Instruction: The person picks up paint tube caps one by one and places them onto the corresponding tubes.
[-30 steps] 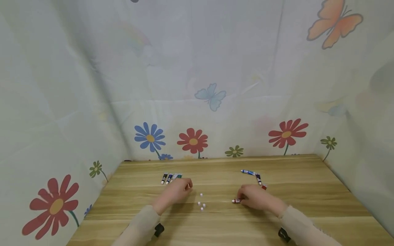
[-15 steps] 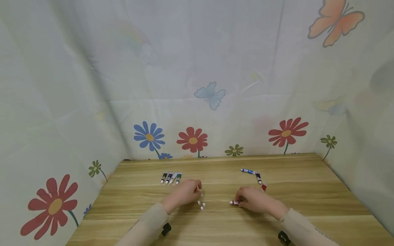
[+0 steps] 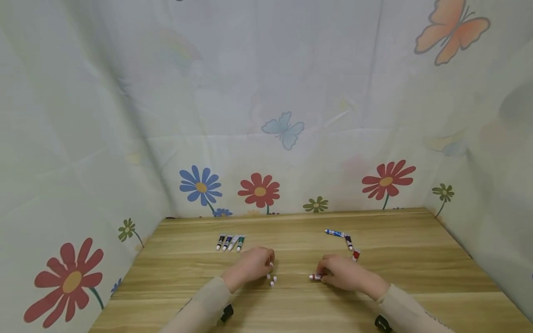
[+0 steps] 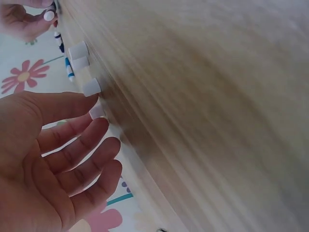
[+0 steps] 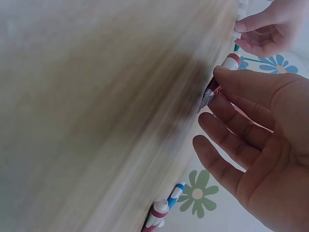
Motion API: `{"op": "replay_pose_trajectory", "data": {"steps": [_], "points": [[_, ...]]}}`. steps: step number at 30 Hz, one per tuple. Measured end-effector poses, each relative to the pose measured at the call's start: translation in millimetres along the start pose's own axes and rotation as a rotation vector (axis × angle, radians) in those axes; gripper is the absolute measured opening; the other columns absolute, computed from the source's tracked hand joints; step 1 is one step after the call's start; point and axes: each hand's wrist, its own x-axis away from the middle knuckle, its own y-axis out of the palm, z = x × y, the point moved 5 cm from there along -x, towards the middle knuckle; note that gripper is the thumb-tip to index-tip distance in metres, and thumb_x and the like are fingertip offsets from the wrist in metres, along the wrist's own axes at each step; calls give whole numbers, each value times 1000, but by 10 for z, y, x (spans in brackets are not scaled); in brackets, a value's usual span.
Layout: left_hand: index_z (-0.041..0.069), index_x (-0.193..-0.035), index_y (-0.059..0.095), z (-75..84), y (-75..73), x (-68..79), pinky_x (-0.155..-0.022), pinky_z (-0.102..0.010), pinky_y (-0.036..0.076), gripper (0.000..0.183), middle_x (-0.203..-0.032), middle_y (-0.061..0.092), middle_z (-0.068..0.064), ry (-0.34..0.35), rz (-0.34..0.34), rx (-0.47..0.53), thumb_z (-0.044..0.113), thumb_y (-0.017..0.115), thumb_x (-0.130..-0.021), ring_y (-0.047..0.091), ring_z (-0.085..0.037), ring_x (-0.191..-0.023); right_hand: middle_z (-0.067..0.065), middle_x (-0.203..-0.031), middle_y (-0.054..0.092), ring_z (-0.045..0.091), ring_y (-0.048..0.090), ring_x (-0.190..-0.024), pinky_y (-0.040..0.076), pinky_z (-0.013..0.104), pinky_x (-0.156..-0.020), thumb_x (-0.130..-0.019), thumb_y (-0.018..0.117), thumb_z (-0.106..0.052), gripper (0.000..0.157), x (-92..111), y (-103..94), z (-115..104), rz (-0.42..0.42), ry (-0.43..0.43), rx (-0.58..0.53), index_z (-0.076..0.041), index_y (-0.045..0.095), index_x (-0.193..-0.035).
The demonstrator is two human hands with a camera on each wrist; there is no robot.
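My left hand [image 3: 250,265] reaches down to the tabletop, its thumb and index fingertips closing about a small white cap [image 4: 97,111]. Three more white caps [image 3: 272,284] lie close together just in front of that hand, toward me. With thumb and index finger, my right hand [image 3: 343,274] pinches a small paint tube [image 3: 315,277] with a brownish-red band, held low over the wood, its end pointing left. The rest of that tube is hidden by the fingers. In the right wrist view the other right fingers [image 5: 227,140] are spread and loosely bent.
Several paint tubes [image 3: 230,242] lie side by side at the back left. On the right are a blue tube [image 3: 334,232], a dark purple one [image 3: 349,242] and a red one [image 3: 356,255]. A floral curtain [image 3: 325,175] borders the wooden table [image 3: 287,231].
My left hand has moved right, from beside the left row of tubes to the farthest cap. My right hand has shifted slightly left and toward me with the paint tube.
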Motion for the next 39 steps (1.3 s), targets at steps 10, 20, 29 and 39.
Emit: {"op": "replay_pose_trajectory", "data": {"steps": [10,20,29,39], "points": [[13,-87,69,-12,5,-10,-63,-27,46,5,-75,59,9,8,23,-32,13,72,-90,51,-7,-66,-8,-94,62,3,58,-82,52,28,-71,-91,75,-12,9,-21,-20,-11,1,16,-29,-13,72,-99],[8,-93,71,-73,-243,4,-68,-28,50,2,-82,64,4,-11,92,88,8,71,-91,56,-9,-72,-10,-92,63,6,59,-83,52,30,-72,-92,74,-10,9,-65,-188,43,61,87,-48,-15,72,-99],[9,-100,72,-46,-673,37,-65,-28,50,8,-87,66,3,-20,163,146,16,70,-96,57,-10,-73,-9,-88,64,7,60,-82,53,30,-72,-91,75,-8,8,-107,-535,3,185,15,-24,-11,71,-97],[8,-99,70,-64,-1062,153,-64,-27,49,8,-82,64,5,13,293,242,15,70,-96,55,-10,-71,-7,-96,67,11,63,-90,55,34,-78,-96,70,-12,8,-102,-753,-97,268,51,-118,-10,71,-104]]}}
